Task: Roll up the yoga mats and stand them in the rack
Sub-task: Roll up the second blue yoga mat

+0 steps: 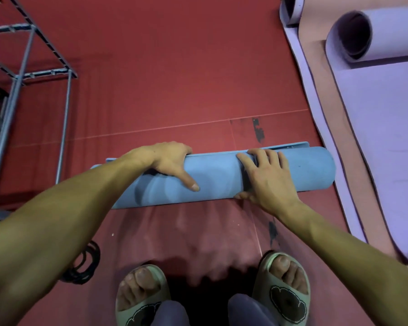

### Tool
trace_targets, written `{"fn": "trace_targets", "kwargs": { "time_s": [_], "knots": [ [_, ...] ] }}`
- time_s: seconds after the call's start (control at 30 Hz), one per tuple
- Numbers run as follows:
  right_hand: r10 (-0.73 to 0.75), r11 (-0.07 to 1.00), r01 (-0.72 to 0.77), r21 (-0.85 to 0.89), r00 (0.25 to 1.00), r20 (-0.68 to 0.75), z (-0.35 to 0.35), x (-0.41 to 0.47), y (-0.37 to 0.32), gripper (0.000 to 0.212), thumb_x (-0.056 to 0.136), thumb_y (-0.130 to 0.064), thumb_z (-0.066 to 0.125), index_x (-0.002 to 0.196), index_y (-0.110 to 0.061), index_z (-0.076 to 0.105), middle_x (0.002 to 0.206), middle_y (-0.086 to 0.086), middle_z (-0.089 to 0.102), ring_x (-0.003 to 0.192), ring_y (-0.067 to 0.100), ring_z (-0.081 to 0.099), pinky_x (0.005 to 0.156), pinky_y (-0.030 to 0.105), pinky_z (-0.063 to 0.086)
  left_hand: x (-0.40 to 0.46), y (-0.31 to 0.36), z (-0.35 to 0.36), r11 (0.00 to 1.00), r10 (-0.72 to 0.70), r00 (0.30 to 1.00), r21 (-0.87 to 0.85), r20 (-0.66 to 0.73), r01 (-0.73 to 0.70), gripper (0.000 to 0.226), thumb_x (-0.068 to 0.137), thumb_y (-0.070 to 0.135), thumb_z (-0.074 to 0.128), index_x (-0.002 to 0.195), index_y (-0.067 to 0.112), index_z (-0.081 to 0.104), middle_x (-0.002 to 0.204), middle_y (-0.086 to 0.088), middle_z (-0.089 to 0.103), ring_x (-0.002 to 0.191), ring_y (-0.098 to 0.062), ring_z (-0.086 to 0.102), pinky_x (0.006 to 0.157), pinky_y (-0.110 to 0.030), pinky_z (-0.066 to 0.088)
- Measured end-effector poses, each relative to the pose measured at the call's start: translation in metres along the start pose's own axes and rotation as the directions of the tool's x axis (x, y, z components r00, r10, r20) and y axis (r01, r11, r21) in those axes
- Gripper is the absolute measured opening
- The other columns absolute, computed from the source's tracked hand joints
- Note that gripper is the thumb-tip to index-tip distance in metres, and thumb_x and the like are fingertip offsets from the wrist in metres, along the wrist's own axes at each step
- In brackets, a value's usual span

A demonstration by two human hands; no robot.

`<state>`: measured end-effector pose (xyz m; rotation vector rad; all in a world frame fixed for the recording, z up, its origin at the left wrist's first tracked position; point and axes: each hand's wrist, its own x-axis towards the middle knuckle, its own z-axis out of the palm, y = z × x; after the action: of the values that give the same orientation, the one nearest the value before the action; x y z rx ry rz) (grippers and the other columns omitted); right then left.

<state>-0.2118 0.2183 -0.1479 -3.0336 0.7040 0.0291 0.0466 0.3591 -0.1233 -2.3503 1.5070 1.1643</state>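
Crouched on a red floor, both hands, left hand and right hand, curl fingers over a nearly rolled blue yoga mat; metal rack stands left, holding no mats; no writing legible.

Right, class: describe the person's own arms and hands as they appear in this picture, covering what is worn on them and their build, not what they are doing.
Both arms are bare from the frame's edge down to the wrists: no sleeves show. The left hand and right hand wear no gloves, and no rings, watch or bands are visible. The forearms are lean, and the fingers have short nails.
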Motion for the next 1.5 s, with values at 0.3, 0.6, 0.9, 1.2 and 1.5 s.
{"fn": "trace_targets", "kwargs": {
  "time_s": [0.3, 0.6, 0.9, 1.2, 1.5],
  "knots": [
    [0.057, 0.994, -0.036, 0.098, 0.974, -0.218, -0.018, -0.02, 0.01, 0.062, 0.083, -0.044, 0.08, 0.137, -0.019, 0.062, 0.141, 0.011, 0.054, 0.123, 0.038, 0.051, 0.104, 0.055, 0.042, -0.029, 0.003, 0.024, 0.985, 0.023, 0.926, 0.169, -0.376, 0.044, 0.093, 0.046, 0.101, 0.065, 0.116, 0.039, 0.06, 0.095, 0.012, 0.073, 0.093, -0.028, 0.068, 0.079, -0.042, 0.051],
    [0.533, 0.254, -0.282, 0.925, 0.839, 0.11, -0.093, -0.024, 0.013, 0.107, 0.074, -0.063, 0.083, 0.156, -0.017, 0.032, 0.131, -0.005, 0.059, 0.096, -0.003, 0.066, 0.083, 0.019, 0.053, -0.086, 0.02, 0.008, 0.927, -0.185, 0.726, -0.363, -0.662, -0.095, 0.093, 0.051, 0.079, 0.089, 0.133, 0.051, 0.053, 0.115, 0.03, 0.07, 0.112, -0.01, 0.067, 0.098, -0.045, 0.051],
    [0.218, 0.09, 0.121, 0.989, 0.966, -0.138, -0.185, 0.001, -0.015, 0.093, 0.075, -0.01, 0.088, 0.152, -0.008, 0.036, 0.151, 0.008, 0.056, 0.139, 0.023, 0.057, 0.114, 0.049, 0.048, -0.14, 0.057, 0.03, 0.768, -0.174, 0.753, -0.566, -0.635, -0.3, 0.117, 0.043, 0.067, 0.098, 0.144, 0.037, 0.047, 0.134, 0.024, 0.061, 0.122, -0.001, 0.061, 0.104, -0.039, 0.052],
    [0.016, 0.338, 0.238, 0.911, 0.966, -0.259, -0.255, -0.023, -0.087, 0.107, 0.062, -0.019, 0.102, 0.147, -0.023, 0.038, 0.144, -0.012, 0.058, 0.132, 0.008, 0.059, 0.106, 0.032, 0.051, -0.292, 0.086, -0.1, 0.729, 0.11, 0.503, -0.274, -0.858, -0.628, 0.137, 0.064, 0.037, 0.101, 0.166, 0.034, 0.01, 0.161, 0.022, 0.04, 0.143, -0.003, 0.049, 0.114, -0.037, 0.048],
    [-0.159, 0.448, 0.362, 0.818, 0.932, -0.325, -0.333, -0.036, -0.111, 0.137, 0.063, -0.025, 0.103, 0.165, -0.028, 0.011, 0.165, -0.012, 0.035, 0.147, 0.004, 0.043, 0.115, 0.036, 0.047, -0.352, 0.09, -0.106, 0.748, 0.109, 0.332, -0.143, -0.937, -0.648, 0.142, 0.064, 0.029, 0.102, 0.167, 0.037, 0.006, 0.162, 0.028, 0.036, 0.146, -0.01, 0.047, 0.112, -0.049, 0.05]
  ]
}}
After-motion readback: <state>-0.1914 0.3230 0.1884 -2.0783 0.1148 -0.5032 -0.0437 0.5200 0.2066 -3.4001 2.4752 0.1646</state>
